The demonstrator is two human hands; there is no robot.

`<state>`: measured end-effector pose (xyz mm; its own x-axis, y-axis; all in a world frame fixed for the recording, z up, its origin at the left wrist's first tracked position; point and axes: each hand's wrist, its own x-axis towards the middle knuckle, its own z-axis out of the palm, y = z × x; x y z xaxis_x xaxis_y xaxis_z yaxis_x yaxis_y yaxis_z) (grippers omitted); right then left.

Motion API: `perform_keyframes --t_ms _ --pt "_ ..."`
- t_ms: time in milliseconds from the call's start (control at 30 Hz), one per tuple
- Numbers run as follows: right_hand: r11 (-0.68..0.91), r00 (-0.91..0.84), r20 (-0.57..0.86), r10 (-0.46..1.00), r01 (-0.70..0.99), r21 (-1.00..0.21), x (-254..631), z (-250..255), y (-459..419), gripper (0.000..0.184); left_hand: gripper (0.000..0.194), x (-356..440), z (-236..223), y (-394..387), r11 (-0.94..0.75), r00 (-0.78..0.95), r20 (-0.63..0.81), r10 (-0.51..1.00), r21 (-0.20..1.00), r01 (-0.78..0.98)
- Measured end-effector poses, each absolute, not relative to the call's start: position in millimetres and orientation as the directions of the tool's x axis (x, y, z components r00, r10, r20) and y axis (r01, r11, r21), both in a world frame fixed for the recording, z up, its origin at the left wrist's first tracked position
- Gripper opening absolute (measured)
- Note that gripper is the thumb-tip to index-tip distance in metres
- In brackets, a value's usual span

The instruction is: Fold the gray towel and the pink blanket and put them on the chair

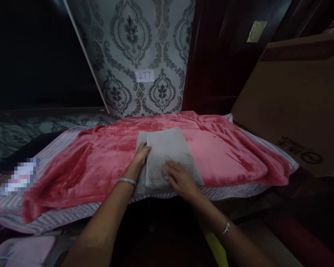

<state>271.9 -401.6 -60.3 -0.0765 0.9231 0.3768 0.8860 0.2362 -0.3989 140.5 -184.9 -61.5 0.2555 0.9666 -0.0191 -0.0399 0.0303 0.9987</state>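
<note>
A folded grey plush cloth (169, 148) lies on a pink-red blanket (217, 152), with its near end by the front edge. My left hand (141, 154) is at the left side of the cloth, its fingers closed on the edge of the upper folded layer. Flat on top of the cloth, toward its lower right, rests my right hand (182, 180). Its fingers are spread and slightly blurred. What lies under the left fingertips is hidden.
Beneath the blanket is a striped cover (72, 218). A large cardboard box (300, 100) stands at the right, and a dark screen (39, 55) at the left. Behind is a patterned wall (161, 37) with a paper label (144, 75). A pinkish seat-like object (28, 250) sits lower left.
</note>
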Motion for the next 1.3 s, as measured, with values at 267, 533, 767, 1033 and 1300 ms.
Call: perform_keyframes --t_ms 267,533,767,1033,1300 --pt "-0.012 0.061 0.277 0.959 0.985 -0.174 297.9 -81.5 -402.2 0.057 0.069 97.8 -61.3 -275.0 -0.652 0.496 0.424 0.758 0.519 0.553" --pt "0.02 0.049 0.334 0.941 0.979 -0.201 295.2 -91.9 -403.9 0.058 0.057 70.1 -84.1 -315.2 -0.86 0.813 0.281 0.51 0.145 0.489" --pt "0.029 0.075 0.363 0.929 0.962 -0.273 305.8 -103.2 -408.4 0.054 0.057 62.4 -94.0 -315.3 -0.859 0.799 0.366 0.477 0.001 0.512" --pt "0.075 0.529 0.381 0.758 0.511 -0.857 341.5 -133.0 -429.8 0.066 0.054 61.4 -99.9 -344.5 -0.856 0.749 0.547 0.373 -0.109 0.506" --pt "0.045 0.555 -0.083 0.827 -0.213 -0.976 338.1 -103.6 -431.5 0.102 0.08 104.0 -114.3 -356.4 -0.819 0.754 0.475 0.454 -0.111 0.563"
